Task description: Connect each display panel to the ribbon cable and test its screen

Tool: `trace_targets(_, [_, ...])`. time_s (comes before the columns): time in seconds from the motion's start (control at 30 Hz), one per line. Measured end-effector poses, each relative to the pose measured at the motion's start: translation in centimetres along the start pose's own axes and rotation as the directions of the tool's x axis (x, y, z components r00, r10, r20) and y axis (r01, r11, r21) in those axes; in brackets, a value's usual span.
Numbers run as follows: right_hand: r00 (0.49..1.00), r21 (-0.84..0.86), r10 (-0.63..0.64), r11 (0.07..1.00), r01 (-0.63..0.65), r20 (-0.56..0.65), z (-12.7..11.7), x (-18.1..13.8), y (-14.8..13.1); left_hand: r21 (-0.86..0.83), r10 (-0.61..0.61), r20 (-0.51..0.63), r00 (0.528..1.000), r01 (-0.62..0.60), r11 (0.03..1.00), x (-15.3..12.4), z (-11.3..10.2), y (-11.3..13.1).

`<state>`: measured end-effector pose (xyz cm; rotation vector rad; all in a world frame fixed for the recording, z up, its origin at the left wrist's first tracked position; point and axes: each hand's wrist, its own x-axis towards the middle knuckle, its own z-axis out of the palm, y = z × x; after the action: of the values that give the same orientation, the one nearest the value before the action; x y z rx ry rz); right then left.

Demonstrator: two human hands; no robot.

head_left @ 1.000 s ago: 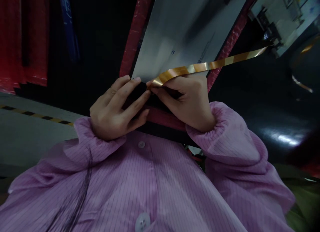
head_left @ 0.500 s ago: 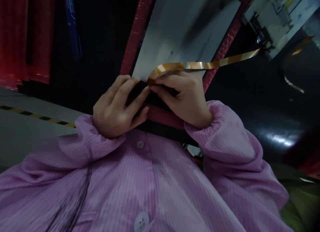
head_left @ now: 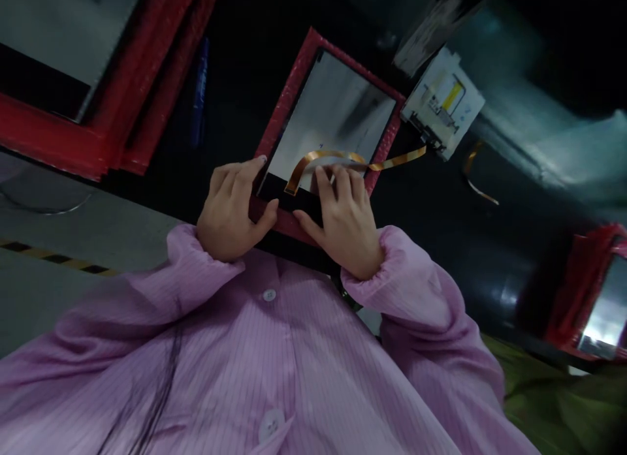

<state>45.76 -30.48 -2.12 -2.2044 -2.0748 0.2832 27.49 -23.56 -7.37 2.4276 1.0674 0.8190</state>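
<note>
A grey panel lies in a red bubble-wrap sleeve on the dark bench right in front of me. My left hand grips the sleeve's near left corner, thumb on its near edge. My right hand rests with fingers spread flat on the panel's near edge. An amber tape strip loops from the panel's near edge over my right fingers and runs right to a white tape dispenser. Pink sleeves cover both my arms.
More red-wrapped panels lie at the far left and at the right edge. A blue pen lies left of the panel. A loose amber strip sits right of the dispenser. Grey floor with a striped line shows at left.
The view has pulled back and tilted. My right hand went from pinching the tape end to lying flat on the panel. The tape now bows in a loop instead of stretching taut.
</note>
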Motion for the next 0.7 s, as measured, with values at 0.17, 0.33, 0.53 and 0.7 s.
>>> trace_targets(0.17, [0.999,-0.011,0.026,1.000,-0.025,0.041,0.9,-0.5,-0.5,-0.087,-0.084,0.011,0.996,0.085,0.993,1.2,-0.7,0.4])
trace_targets(0.33, [1.000,-0.004,0.026,1.000,-0.026,-0.003,1.6,-0.7,-0.8,-0.553,-0.408,0.166,0.898,0.427,0.716,3.0,-1.8,-0.1])
trace_targets(0.53, [0.976,0.149,0.111,0.985,-0.083,-0.189,2.0,-1.6,-1.5,-0.890,-0.319,0.146,0.936,0.266,0.371,4.3,-3.4,1.4])
trace_targets(0.7, [0.821,0.408,0.349,0.899,-0.158,-0.452,2.9,-2.4,-2.0,-0.676,0.082,0.204,0.975,0.080,0.733,5.1,-3.5,0.7])
